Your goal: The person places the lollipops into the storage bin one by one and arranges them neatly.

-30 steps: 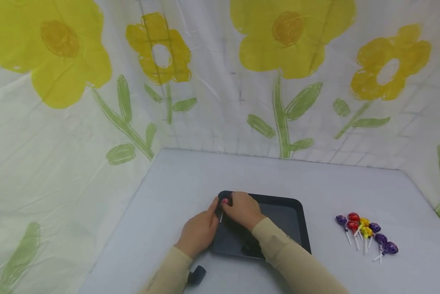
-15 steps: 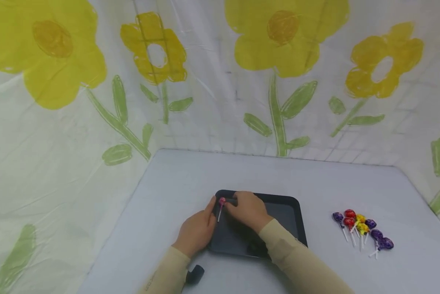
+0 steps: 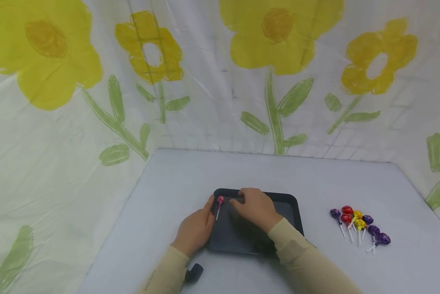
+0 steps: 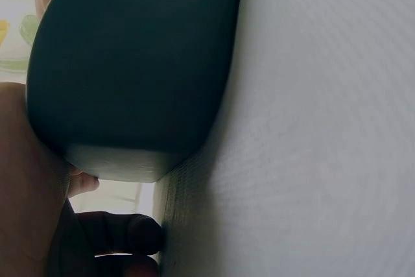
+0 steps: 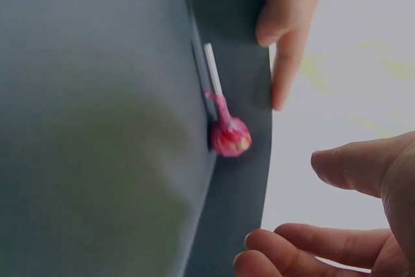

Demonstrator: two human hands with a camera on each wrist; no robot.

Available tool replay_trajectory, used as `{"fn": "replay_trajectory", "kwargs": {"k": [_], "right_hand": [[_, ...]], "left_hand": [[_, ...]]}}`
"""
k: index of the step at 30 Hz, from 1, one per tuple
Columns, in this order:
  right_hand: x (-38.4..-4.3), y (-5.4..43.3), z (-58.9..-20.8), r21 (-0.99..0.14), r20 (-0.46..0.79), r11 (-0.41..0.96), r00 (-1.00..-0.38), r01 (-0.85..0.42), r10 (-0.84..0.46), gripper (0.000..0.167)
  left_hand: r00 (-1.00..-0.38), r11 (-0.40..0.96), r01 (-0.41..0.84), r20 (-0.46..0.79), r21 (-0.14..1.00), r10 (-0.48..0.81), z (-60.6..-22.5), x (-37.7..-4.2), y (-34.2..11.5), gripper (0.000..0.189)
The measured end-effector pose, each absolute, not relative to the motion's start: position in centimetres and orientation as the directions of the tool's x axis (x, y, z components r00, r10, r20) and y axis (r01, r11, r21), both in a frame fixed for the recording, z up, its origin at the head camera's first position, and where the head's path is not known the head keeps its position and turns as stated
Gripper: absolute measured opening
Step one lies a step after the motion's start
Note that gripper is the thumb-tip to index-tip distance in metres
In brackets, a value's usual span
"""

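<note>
Lollipop [image 3: 219,203] in pink wrapping lies near the far left corner of our dark tray [image 3: 229,239], along the left wall, its ball away from us and its white stick toward us. Our left hand [image 3: 195,229] grips the tray's left rim, thumb and forefinger at the edge. Our right hand [image 3: 256,207] hangs over the tray near the candy, thumb and fingers parted, holding nothing. On the white table [image 3: 168,183], well to the right, we see red, yellow and purple lollipops [image 3: 360,224] bunched together.
</note>
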State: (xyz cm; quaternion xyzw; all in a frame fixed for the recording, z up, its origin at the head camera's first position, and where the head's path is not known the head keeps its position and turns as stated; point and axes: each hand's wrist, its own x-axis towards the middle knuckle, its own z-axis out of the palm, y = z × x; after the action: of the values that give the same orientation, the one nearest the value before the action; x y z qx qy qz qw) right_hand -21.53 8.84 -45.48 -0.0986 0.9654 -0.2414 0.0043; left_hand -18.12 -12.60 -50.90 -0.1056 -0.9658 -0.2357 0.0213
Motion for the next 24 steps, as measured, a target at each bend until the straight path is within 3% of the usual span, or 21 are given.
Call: {"fn": "replay_trajectory", "kwargs": {"k": [24], "right_hand": [[-21.7, 13.9, -44.1, -0.494, 0.020, 0.860, -0.991, -0.123, -0.131, 0.042]], "left_hand": [[-0.980, 0.866, 0.201, 0.081, 0.458, 0.184, -51.2, -18.2, -12.6, 0.056]]}}
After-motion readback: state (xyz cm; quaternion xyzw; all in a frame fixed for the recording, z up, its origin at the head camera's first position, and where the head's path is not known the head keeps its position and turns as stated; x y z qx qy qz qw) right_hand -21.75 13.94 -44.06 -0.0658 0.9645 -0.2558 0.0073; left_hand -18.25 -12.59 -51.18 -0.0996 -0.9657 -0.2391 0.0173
